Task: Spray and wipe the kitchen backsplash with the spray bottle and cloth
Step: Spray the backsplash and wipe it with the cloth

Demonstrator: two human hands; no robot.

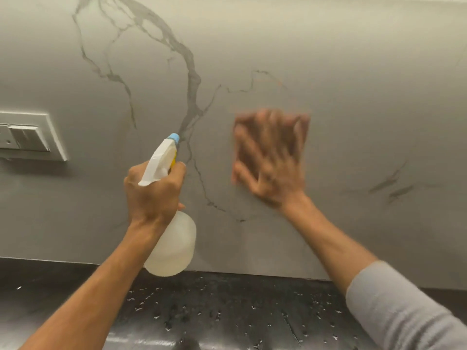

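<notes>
Mid-job: right hand [271, 162] spread flat, pressing cloth [302, 130] on backsplash [353, 72]; left hand [151, 193] at 9 o'clock gripped spray bottle [174, 248]; lots unwiped, I'd guess.

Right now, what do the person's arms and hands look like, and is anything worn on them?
Both hands are bare: no gloves, rings or watch visible. The left hand and its forearm are uncovered as far as the frame shows. The right hand is motion-blurred, so fine detail is lost; its forearm is bare up to a light grey sleeve pushed up near the elbow.
</notes>
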